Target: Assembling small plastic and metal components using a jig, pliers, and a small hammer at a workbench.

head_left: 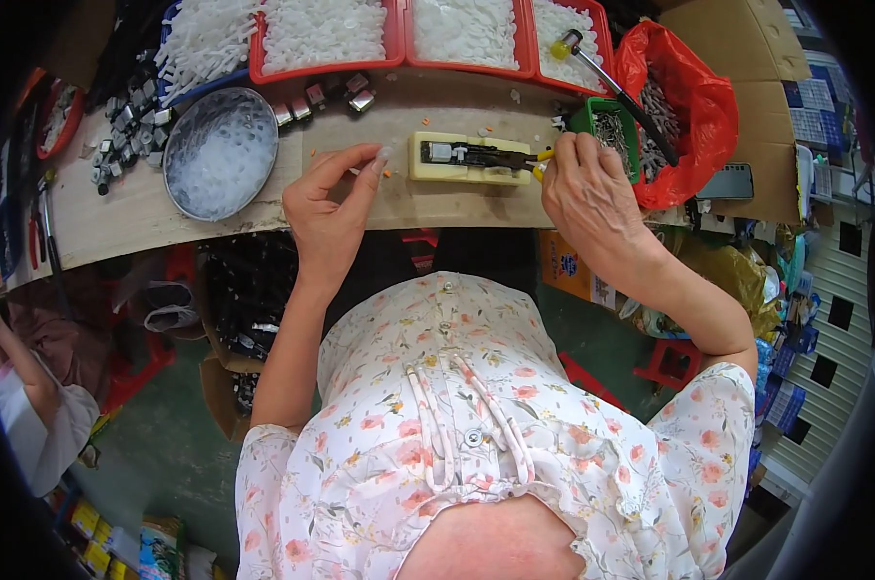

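My left hand [331, 203] is closed in a pinch, with a small translucent plastic piece [384, 155] between thumb and forefinger. To its right, a cream-coloured block [447, 172] lies on the table and carries a black part with a silver metal end [447, 153]. At the block's right end, my right hand [597, 193] is closed over a yellow-handled tool [537, 172]. Its dark front reaches over the block, while the fingers hide most of its handles. Beside the left hand stands a round metal bowl [172, 166] of translucent pieces.
Red trays [405, 39] of white plastic parts line the back. Small metal parts [128, 135] are heaped left of the bowl. Behind my right hand are a green container [581, 121] of metal bits, a red bag [713, 116] and a black-shafted tool [641, 111]. A phone [728, 182] lies farther right.
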Action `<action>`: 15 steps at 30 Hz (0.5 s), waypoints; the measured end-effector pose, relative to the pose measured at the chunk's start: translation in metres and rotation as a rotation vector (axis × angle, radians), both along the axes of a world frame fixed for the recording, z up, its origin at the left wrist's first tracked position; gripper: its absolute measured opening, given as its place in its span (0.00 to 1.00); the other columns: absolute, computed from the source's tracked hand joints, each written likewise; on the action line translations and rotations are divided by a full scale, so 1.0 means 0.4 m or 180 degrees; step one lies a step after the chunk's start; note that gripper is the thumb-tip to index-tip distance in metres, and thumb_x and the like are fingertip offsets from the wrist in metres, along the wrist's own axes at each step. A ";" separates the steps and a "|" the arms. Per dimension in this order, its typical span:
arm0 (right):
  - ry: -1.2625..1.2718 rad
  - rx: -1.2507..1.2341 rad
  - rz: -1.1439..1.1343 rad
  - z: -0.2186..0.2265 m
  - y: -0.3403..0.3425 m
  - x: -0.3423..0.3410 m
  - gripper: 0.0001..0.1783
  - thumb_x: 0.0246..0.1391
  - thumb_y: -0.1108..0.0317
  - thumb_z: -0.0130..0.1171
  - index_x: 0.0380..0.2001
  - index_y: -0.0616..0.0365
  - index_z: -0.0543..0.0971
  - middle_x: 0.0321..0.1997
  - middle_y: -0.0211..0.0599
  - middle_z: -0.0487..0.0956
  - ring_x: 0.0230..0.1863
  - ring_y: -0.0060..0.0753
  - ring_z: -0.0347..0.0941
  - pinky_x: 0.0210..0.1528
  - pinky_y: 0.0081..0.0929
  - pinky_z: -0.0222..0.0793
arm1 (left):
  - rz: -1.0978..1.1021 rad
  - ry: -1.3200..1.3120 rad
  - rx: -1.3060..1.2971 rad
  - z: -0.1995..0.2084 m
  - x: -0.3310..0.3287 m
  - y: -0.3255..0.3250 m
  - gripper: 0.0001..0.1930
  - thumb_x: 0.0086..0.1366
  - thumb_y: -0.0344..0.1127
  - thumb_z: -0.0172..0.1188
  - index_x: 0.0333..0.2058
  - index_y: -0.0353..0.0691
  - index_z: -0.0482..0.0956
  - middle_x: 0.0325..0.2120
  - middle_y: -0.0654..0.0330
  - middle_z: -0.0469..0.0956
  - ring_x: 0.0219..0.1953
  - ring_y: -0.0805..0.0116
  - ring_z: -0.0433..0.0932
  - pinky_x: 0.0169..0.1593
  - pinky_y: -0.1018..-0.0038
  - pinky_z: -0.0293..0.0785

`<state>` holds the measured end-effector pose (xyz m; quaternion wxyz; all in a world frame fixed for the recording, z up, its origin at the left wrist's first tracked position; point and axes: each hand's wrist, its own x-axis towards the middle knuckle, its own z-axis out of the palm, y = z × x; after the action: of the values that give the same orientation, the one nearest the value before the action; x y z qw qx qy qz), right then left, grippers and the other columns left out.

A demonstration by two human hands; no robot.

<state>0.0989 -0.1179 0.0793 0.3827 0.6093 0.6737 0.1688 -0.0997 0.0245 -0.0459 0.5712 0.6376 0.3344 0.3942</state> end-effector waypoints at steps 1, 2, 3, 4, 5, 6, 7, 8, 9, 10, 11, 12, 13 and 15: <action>-0.0002 0.0001 -0.0008 0.001 -0.001 0.002 0.10 0.44 0.71 0.57 0.32 0.62 0.79 0.36 0.38 0.71 0.44 0.36 0.68 0.44 0.30 0.61 | -0.0008 -0.0002 0.0001 0.002 0.000 -0.001 0.07 0.62 0.25 0.66 0.40 0.35 0.86 0.30 0.63 0.82 0.28 0.81 0.75 0.35 0.82 0.70; 0.0284 -0.0123 -0.0042 0.002 0.000 0.007 0.09 0.44 0.71 0.57 0.31 0.62 0.79 0.36 0.39 0.71 0.44 0.36 0.68 0.44 0.30 0.61 | -0.0020 -0.0006 -0.0021 0.004 0.000 -0.003 0.07 0.62 0.25 0.66 0.40 0.35 0.86 0.30 0.64 0.82 0.28 0.81 0.74 0.34 0.82 0.70; 0.0575 -0.0245 -0.0062 0.003 0.002 0.013 0.09 0.44 0.72 0.57 0.31 0.62 0.79 0.36 0.39 0.71 0.44 0.36 0.68 0.44 0.30 0.62 | -0.0019 -0.0005 -0.0042 0.004 0.000 -0.004 0.07 0.62 0.25 0.66 0.40 0.35 0.86 0.29 0.64 0.82 0.28 0.81 0.74 0.34 0.83 0.69; 0.0577 -0.0245 -0.0056 0.011 0.005 0.020 0.09 0.44 0.72 0.57 0.31 0.62 0.79 0.36 0.39 0.71 0.44 0.36 0.68 0.44 0.30 0.62 | -0.0013 -0.0003 -0.0040 0.003 0.000 -0.004 0.07 0.62 0.25 0.66 0.40 0.35 0.86 0.29 0.64 0.82 0.28 0.81 0.74 0.34 0.83 0.69; 0.0702 -0.0202 -0.0067 0.026 0.009 0.027 0.08 0.44 0.72 0.57 0.30 0.62 0.79 0.36 0.39 0.71 0.44 0.36 0.68 0.44 0.30 0.62 | 0.0002 -0.0034 -0.0066 0.000 0.000 -0.005 0.07 0.62 0.25 0.66 0.39 0.35 0.86 0.29 0.64 0.82 0.28 0.82 0.74 0.34 0.83 0.69; 0.0825 -0.0160 -0.0084 0.034 0.010 0.031 0.07 0.44 0.73 0.57 0.30 0.62 0.78 0.36 0.39 0.71 0.43 0.35 0.68 0.43 0.31 0.62 | 0.0010 -0.0067 -0.0093 -0.001 0.001 -0.005 0.07 0.62 0.25 0.66 0.39 0.35 0.86 0.29 0.64 0.82 0.28 0.82 0.74 0.34 0.83 0.69; 0.0826 -0.0161 -0.0085 0.033 0.011 0.032 0.07 0.44 0.73 0.57 0.30 0.62 0.78 0.36 0.39 0.71 0.43 0.35 0.68 0.43 0.31 0.62 | 0.0010 -0.0067 -0.0093 0.000 -0.001 -0.005 0.07 0.62 0.25 0.66 0.39 0.35 0.86 0.29 0.64 0.82 0.28 0.82 0.74 0.34 0.83 0.69; 0.0809 -0.0112 -0.0065 0.031 0.010 0.033 0.07 0.44 0.73 0.57 0.29 0.62 0.78 0.36 0.39 0.71 0.43 0.35 0.68 0.43 0.31 0.62 | 0.0003 -0.0021 -0.0087 0.001 -0.003 -0.005 0.07 0.62 0.25 0.66 0.39 0.35 0.86 0.28 0.65 0.81 0.28 0.82 0.74 0.34 0.83 0.69; 0.0787 -0.0061 -0.0053 0.030 0.009 0.033 0.06 0.44 0.73 0.57 0.29 0.61 0.78 0.36 0.39 0.71 0.43 0.35 0.68 0.43 0.31 0.62 | -0.0013 0.0019 -0.0079 0.002 -0.003 -0.004 0.07 0.62 0.25 0.66 0.39 0.35 0.86 0.28 0.65 0.81 0.28 0.82 0.73 0.33 0.83 0.68; 0.0783 -0.0060 -0.0061 0.027 0.008 0.031 0.06 0.44 0.73 0.57 0.29 0.61 0.78 0.36 0.39 0.71 0.43 0.35 0.68 0.43 0.31 0.62 | -0.0022 0.0015 -0.0079 0.003 -0.001 -0.004 0.07 0.62 0.25 0.66 0.39 0.35 0.86 0.28 0.65 0.81 0.28 0.82 0.73 0.33 0.83 0.68; 0.0698 0.0005 -0.0037 0.023 0.009 0.028 0.07 0.44 0.73 0.57 0.29 0.61 0.78 0.36 0.39 0.70 0.43 0.35 0.68 0.44 0.31 0.62 | -0.0028 -0.0011 -0.0090 0.003 0.001 -0.005 0.07 0.62 0.25 0.66 0.39 0.35 0.86 0.28 0.65 0.81 0.28 0.82 0.73 0.33 0.83 0.68; 0.0619 0.0067 0.0000 0.017 0.011 0.025 0.07 0.44 0.73 0.57 0.30 0.61 0.78 0.36 0.38 0.70 0.44 0.35 0.68 0.44 0.30 0.62 | -0.0021 -0.0030 -0.0100 0.003 0.001 -0.005 0.07 0.62 0.25 0.66 0.39 0.35 0.86 0.28 0.65 0.81 0.28 0.83 0.73 0.33 0.83 0.68; 0.0623 0.0067 0.0005 0.014 0.012 0.023 0.07 0.44 0.73 0.57 0.30 0.61 0.78 0.36 0.38 0.70 0.44 0.35 0.68 0.44 0.30 0.62 | -0.0016 -0.0026 -0.0100 0.001 0.002 -0.006 0.07 0.62 0.25 0.66 0.39 0.35 0.86 0.28 0.65 0.81 0.28 0.83 0.73 0.33 0.83 0.68; 0.0477 0.0069 0.0004 0.009 0.014 0.020 0.08 0.44 0.73 0.58 0.30 0.61 0.79 0.36 0.37 0.70 0.44 0.34 0.67 0.44 0.30 0.61 | -0.0031 -0.0129 -0.0028 -0.002 0.006 -0.006 0.07 0.62 0.25 0.66 0.39 0.35 0.86 0.28 0.65 0.81 0.27 0.83 0.73 0.32 0.83 0.68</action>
<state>0.1070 -0.1122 0.0828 0.3245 0.6239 0.6989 0.1303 -0.0974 0.0222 -0.0468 0.5826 0.6286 0.3213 0.4027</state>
